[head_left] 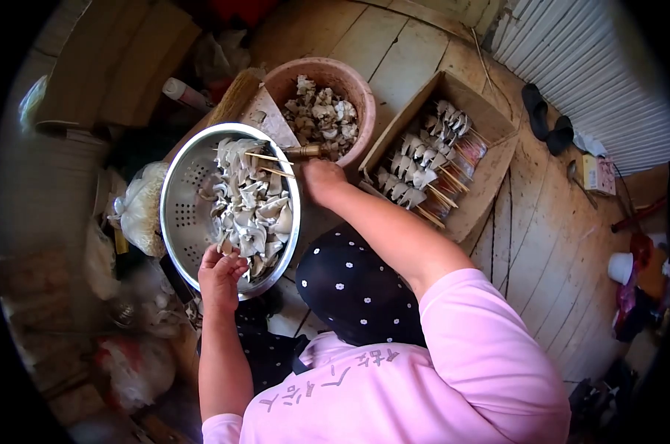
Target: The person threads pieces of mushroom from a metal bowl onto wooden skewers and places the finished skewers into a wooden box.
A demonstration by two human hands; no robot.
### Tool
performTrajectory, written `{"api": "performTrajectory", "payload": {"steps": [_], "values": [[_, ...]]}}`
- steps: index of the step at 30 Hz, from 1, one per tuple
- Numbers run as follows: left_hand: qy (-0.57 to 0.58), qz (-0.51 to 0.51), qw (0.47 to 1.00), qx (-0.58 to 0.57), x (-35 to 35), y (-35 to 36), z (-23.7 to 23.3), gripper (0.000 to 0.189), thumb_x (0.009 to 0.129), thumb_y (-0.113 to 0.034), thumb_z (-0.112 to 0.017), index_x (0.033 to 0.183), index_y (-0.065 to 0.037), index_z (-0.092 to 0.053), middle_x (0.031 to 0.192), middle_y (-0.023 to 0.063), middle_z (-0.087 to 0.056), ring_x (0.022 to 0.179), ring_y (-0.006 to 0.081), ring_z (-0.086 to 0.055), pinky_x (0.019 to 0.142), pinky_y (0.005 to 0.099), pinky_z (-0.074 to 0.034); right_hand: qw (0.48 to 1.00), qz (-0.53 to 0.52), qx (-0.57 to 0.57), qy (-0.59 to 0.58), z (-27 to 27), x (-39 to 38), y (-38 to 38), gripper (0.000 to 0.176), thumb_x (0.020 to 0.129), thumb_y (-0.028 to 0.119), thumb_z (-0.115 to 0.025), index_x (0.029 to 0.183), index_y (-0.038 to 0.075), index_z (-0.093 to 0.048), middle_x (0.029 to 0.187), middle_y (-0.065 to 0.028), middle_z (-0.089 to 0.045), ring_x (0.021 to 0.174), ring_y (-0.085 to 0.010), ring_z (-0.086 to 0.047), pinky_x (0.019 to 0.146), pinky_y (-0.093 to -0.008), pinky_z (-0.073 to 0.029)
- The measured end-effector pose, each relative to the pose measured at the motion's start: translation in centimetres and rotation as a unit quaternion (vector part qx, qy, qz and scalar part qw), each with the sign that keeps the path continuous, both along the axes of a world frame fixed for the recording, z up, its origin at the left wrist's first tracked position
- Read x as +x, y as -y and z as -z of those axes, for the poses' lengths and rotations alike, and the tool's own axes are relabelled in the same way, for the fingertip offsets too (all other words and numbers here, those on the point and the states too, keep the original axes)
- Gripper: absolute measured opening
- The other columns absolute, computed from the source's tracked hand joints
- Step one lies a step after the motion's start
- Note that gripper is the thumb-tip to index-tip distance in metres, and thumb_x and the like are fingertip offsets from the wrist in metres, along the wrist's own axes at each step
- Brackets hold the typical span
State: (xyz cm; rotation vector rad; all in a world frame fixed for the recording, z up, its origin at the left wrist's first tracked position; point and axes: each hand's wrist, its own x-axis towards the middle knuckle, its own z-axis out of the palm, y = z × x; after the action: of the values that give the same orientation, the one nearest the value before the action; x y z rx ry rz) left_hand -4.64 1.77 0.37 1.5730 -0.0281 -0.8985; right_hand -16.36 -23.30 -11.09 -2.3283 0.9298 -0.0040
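A metal colander (183,251) stands before my knees with torn grey-white mushrooms (248,222) in it. Mushrooms threaded on wooden skewers (242,157) lie at its far side, the stick ends pointing right. My left hand (222,277) is at the colander's near rim, fingers pinched around a mushroom piece (224,247). My right hand (324,181) reaches to the near edge of a reddish plastic basin (364,103), just below a turned wooden handle (303,151). Its fingers are hidden from view, so I cannot tell what they hold. Mushroom pieces (322,111) fill the basin.
To the right, a cardboard box (490,159) holds several finished mushroom skewers (416,163). A straw brush (235,96) and a pale board (276,122) are behind the colander. A stuffed plastic bag (144,203) sits left. Black slippers (546,122) lie by the ribbed wall.
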Motion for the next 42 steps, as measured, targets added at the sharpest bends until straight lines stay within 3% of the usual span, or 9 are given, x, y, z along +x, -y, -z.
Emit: {"api": "performTrajectory", "payload": {"steps": [6, 8, 12, 15, 17, 24, 34, 40, 42], "values": [[0.000, 0.002, 1.000, -0.001, 0.0, 0.0, 0.0, 0.027, 0.082, -0.001, -0.063, 0.108, -0.004, -0.057, 0.091, 0.0086, -0.065, 0.068, 0.0160, -0.065, 0.064, 0.0281, -0.056, 0.997, -0.036, 0.062, -0.009, -1.9, -1.2, -0.5, 0.021, 0.078, 0.006, -0.053, 0.095, 0.001, -0.065, 0.101, -0.0230, -0.066, 0.099, -0.0390, -0.063, 0.084, -0.0459, -0.051], [0.002, 0.004, 1.000, -0.004, 0.1, 0.0, 0.1, 0.027, 0.082, -0.001, -0.063, 0.109, -0.004, -0.057, 0.092, 0.0089, -0.066, 0.068, 0.0160, -0.065, 0.064, 0.0283, -0.056, 0.998, -0.005, 0.059, -0.005, -2.1, -1.3, -0.7, 0.016, 0.077, 0.011, -0.057, 0.082, 0.003, -0.070, 0.095, -0.0189, -0.069, 0.091, -0.0316, -0.068, 0.076, -0.0424, -0.055], [-0.001, 0.002, 1.000, -0.010, 0.1, -0.1, -0.1, 0.027, 0.082, 0.000, -0.062, 0.108, -0.004, -0.057, 0.093, 0.0098, -0.066, 0.070, 0.0177, -0.066, 0.064, 0.0289, -0.057, 0.992, 0.073, 0.089, 0.048, -1.0, -2.4, -0.6, 0.018, 0.079, 0.013, -0.057, 0.085, 0.003, -0.070, 0.091, -0.0184, -0.070, 0.088, -0.0296, -0.069, 0.074, -0.0418, -0.055], [-0.005, 0.000, 1.000, -0.025, 0.1, -0.2, 0.0, 0.028, 0.081, 0.002, -0.060, 0.107, -0.003, -0.057, 0.094, 0.0102, -0.066, 0.071, 0.0194, -0.067, 0.064, 0.0291, -0.057, 0.984, -0.032, 0.168, 0.048, -2.2, -4.6, 0.1, 0.018, 0.082, 0.014, -0.056, 0.087, 0.001, -0.068, 0.083, -0.0177, -0.070, 0.074, -0.0265, -0.069, 0.065, -0.0393, -0.055], [-0.006, 0.001, 0.999, -0.034, 0.0, -0.2, 0.1, 0.028, 0.080, 0.004, -0.059, 0.107, -0.003, -0.057, 0.094, 0.0104, -0.066, 0.072, 0.0202, -0.067, 0.064, 0.0292, -0.057, 0.906, 0.153, 0.386, 0.081, -5.3, -6.3, 0.0, 0.018, 0.086, 0.015, -0.055, 0.088, 0.000, -0.065, 0.076, -0.0141, -0.068, 0.059, -0.0213, -0.064, 0.056, -0.0345, -0.052], [0.024, 0.041, 0.999, -0.015, -1.1, 0.5, 0.0, 0.028, 0.079, 0.002, -0.059, 0.106, -0.002, -0.056, 0.091, 0.0108, -0.064, 0.070, 0.0193, -0.066, 0.061, 0.0261, -0.054, 0.828, 0.215, 0.455, 0.245, -9.4, -11.5, 0.0, 0.015, 0.089, 0.016, -0.055, 0.086, 0.002, -0.061, 0.070, -0.0047, -0.060, 0.053, -0.0124, -0.054, 0.049, -0.0257, -0.044], [0.045, 0.167, 0.985, -0.022, -0.7, 0.9, -1.5, 0.023, 0.080, -0.003, -0.062, 0.103, -0.002, -0.059, 0.095, 0.0080, -0.065, 0.074, 0.0180, -0.065, 0.067, 0.0297, -0.054, 0.818, 0.084, 0.500, 0.272, -19.5, -10.5, -1.8, 0.013, 0.094, 0.016, -0.052, 0.095, 0.005, -0.058, 0.070, 0.0024, -0.053, 0.053, -0.0038, -0.043, 0.046, -0.0162, -0.033], [0.135, -0.075, 0.909, -0.388, 5.5, -0.3, -6.6, 0.020, 0.082, 0.000, -0.055, 0.102, -0.003, -0.058, 0.099, 0.0096, -0.066, 0.098, 0.0210, -0.064, 0.088, 0.0343, -0.052, 0.841, -0.021, 0.501, 0.205, -22.0, -5.6, -4.4, 0.014, 0.097, 0.015, -0.051, 0.100, 0.004, -0.058, 0.071, 0.0015, -0.055, 0.049, -0.0014, -0.039, 0.043, -0.0154, -0.030], [0.188, -0.159, 0.879, -0.407, 8.1, -2.0, -7.3, 0.025, 0.084, 0.003, -0.050, 0.107, -0.004, -0.056, 0.104, 0.0119, -0.066, 0.102, 0.0225, -0.063, 0.091, 0.0341, -0.050, 0.851, -0.042, 0.500, 0.157, -21.8, -3.9, -5.5, 0.014, 0.097, 0.016, -0.052, 0.101, 0.004, -0.058, 0.071, 0.0009, -0.055, 0.051, -0.0020, -0.039, 0.043, -0.0155, -0.028]]}}
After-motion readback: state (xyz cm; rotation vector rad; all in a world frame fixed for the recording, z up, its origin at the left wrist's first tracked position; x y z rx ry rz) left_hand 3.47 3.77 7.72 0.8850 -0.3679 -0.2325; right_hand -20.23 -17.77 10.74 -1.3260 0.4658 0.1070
